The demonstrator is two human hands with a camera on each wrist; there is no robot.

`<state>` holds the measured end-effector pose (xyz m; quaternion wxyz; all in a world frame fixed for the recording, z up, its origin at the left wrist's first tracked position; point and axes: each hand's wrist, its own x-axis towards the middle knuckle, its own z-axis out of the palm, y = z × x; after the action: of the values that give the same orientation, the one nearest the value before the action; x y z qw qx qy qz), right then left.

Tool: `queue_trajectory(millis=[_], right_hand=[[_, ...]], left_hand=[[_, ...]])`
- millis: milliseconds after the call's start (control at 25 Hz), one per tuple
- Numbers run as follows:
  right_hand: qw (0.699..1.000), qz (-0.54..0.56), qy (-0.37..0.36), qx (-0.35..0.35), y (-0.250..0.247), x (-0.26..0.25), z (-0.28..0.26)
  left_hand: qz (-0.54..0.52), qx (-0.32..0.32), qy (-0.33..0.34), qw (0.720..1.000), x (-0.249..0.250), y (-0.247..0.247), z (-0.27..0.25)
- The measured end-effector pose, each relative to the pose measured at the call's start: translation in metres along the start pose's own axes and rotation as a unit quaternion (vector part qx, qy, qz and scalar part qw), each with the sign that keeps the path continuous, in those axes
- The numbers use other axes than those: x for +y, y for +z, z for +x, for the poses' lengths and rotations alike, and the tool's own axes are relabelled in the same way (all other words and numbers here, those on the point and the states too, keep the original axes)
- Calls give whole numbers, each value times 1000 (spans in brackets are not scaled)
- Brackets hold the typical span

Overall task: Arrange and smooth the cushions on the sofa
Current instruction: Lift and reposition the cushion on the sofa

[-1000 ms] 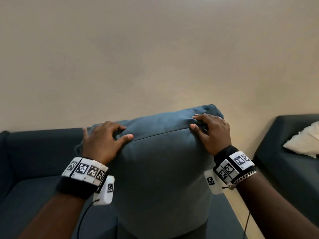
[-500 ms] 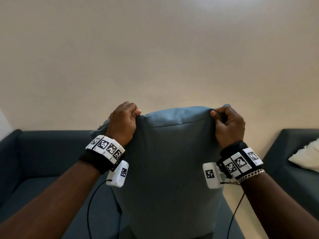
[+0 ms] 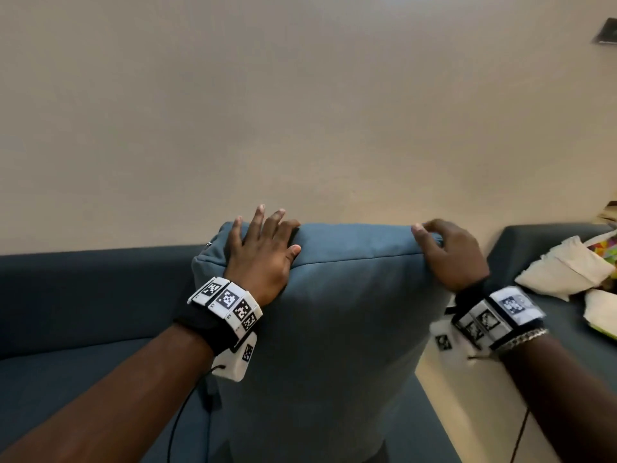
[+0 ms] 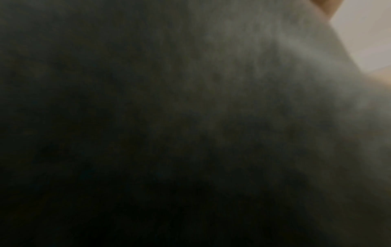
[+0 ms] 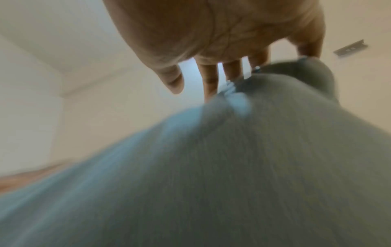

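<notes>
Left hand (image 3: 263,259) has unclenched, splayed flat on the cushion (image 3: 334,329); right hand (image 3: 450,255) hooks its corner.

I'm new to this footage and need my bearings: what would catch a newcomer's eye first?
A big blue cushion stands upright on the dark blue sofa, centre frame. The left hand lies flat and splayed on its top left corner; the right hand curls over its top right corner. Far right, white cushions lie on a second sofa.

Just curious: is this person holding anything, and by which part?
The blue cushion: right hand curls its fingers over the top right corner; left hand presses flat at the top left.
</notes>
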<state>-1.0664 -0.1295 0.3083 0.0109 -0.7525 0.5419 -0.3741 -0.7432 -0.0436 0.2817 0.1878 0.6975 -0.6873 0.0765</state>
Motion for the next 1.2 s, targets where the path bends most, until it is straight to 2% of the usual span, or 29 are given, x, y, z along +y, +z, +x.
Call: queue_trajectory(millis=[80,200,280,320,360,400,440,480,520,560,640,680,720,760,840,880,920,960,1000,1040,1080,1120,1160,1200], right_hand=[[993,43,-78,73,-47,-23,26],[945,136,-153,254,-124,-58,52],[921,145,-143,331,-127,-66,50],[925,119,-120,340,-107,-65,46],[942,66,-96,313,-77,-58,39],[972,-6,-71,225,-40,-48,28],[995,-70,-32,59,-2,-41,10],[987,-120,-11,-105,33,-22,-5],[972,-120,-1,-201,52,-9,-15],[966,-100,10,-238,54,-4,-18],[982,-35,-9,-185,22,-20,4],[992,12,-33,-119,-3,-37,19],[995,62,-79,-23,-35,-59,35],[980,115,-136,86,-63,-78,42],[920,180,-192,290,-73,-99,39],[917,145,-178,327,-52,-101,32],[946,54,-151,280,-17,-95,20],[986,-64,-117,95,24,-93,1],[974,-174,-101,-104,66,-77,-24],[946,-210,-96,-226,92,-64,-30],[938,-197,-95,-268,98,-59,-26],[948,-171,-86,-256,85,-63,-18],[975,-83,-76,-189,66,-73,-3],[990,11,-85,-109,41,-87,18]], left_hand=[[21,4,4,1000,-3,5,1],[27,8,2,1000,-11,10,-4],[32,23,0,999,-15,11,-5],[35,29,-1,999,-18,11,-6],[37,34,-2,999,-19,10,-6],[37,36,-3,999,-20,10,-7],[34,37,-3,999,-19,11,-8],[34,27,0,999,-17,12,-11],[38,11,8,999,-15,16,-14],[46,-3,9,999,-13,20,-18],[68,-4,-4,998,-14,25,-21],[72,-1,-9,997,-16,26,-23],[66,8,-9,998,-18,25,-23],[64,23,-4,998,-20,25,-24],[65,35,0,997,-23,23,-24],[66,37,-3,997,-22,22,-25],[65,43,-3,997,-21,22,-25],[60,38,-3,997,-20,23,-25],[57,26,2,998,-19,28,-27],[54,4,1,999,-20,34,-30],[61,-5,-2,998,-21,40,-32],[70,-6,-14,997,-23,43,-32],[76,-5,-19,997,-26,46,-36],[72,1,-23,997,-30,44,-34]])
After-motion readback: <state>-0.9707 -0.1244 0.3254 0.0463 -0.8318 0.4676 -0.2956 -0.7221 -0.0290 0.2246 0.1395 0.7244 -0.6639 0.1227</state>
